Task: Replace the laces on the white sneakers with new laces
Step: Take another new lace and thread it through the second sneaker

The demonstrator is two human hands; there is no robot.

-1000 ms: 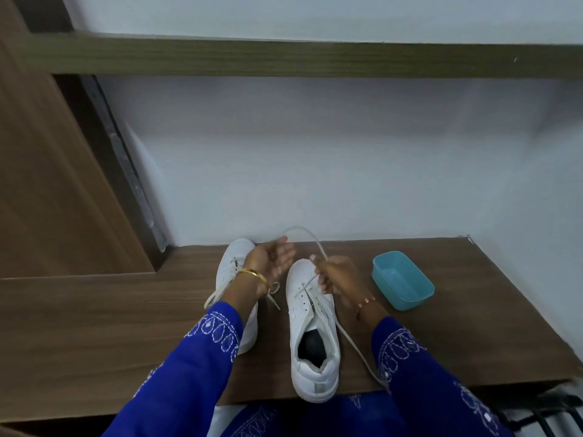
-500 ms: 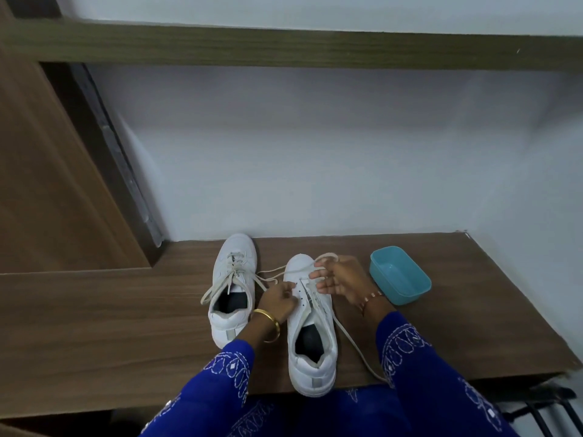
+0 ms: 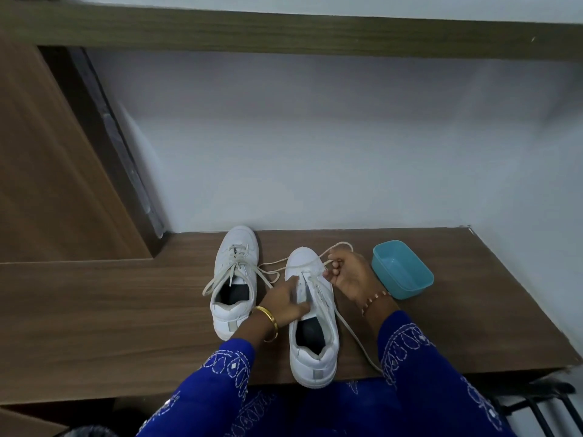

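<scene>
Two white sneakers stand side by side on the wooden table (image 3: 126,310), toes toward the wall. The left sneaker (image 3: 235,279) is laced, with loose cream lace ends trailing out. On the right sneaker (image 3: 312,313), my left hand (image 3: 285,304) holds the tongue area, thumb and fingers on its lace panel. My right hand (image 3: 345,272) pinches a cream lace (image 3: 339,246) near the toe, which loops behind the hand. Another stretch of that lace (image 3: 356,339) trails over the table's front edge, beside my right sleeve.
A light blue plastic tub (image 3: 402,269) sits on the table just right of my right hand. A white wall rises behind the table, with a wooden shelf overhead and a wooden panel at left. Black metal bars show at bottom right.
My left hand dropped from the raised lace onto the right sneaker's tongue. My right hand shifted toward the toe, and the lace loop came down from the air to lie near the table.
</scene>
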